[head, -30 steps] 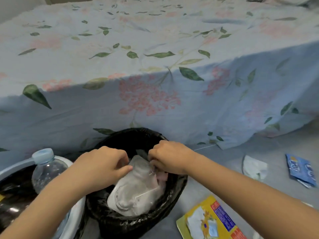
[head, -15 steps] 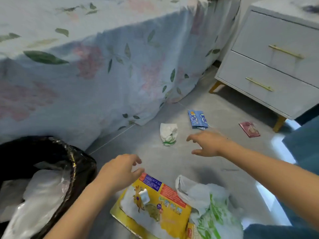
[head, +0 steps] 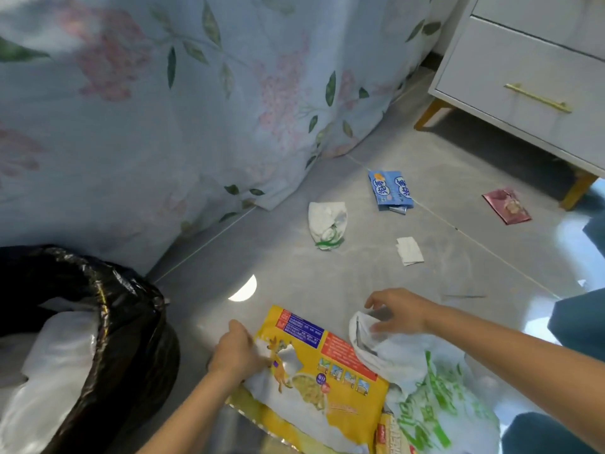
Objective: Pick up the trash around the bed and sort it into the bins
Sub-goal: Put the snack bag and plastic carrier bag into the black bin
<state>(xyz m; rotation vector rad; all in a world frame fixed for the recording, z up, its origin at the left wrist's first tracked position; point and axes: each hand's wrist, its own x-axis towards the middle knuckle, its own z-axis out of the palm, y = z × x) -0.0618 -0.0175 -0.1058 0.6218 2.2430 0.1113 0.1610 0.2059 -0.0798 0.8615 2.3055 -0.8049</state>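
A yellow snack bag (head: 322, 378) is seen lying flat on the grey floor (head: 458, 152) nearest the camera, and its left edge is pinched by the left hand (head: 236, 350), whose fingers are curled onto it. Just to its right, partly overlapping it, a white plastic bag with green print (head: 435, 385) is spread out; its upper opening is touched by the right hand (head: 400, 311), fingers loosely spread and bent over the rim, though whether the plastic is actually gripped cannot be told. At the left, a bin lined with a black bag (head: 131, 322) is placed against the bed, with crumpled white plastic (head: 55, 371) inside. Farther out on the floor, a crumpled white wrapper (head: 326, 224) and a small white paper scrap (head: 409, 251) are found well apart from the hands; beyond them a blue packet (head: 389, 190) and a dark red sachet (head: 506, 205) are lying. The floral bedsheet (head: 196, 93) is draped to the floor behind, and a white nightstand (head: 530, 77) with gold handles is set at the far right.
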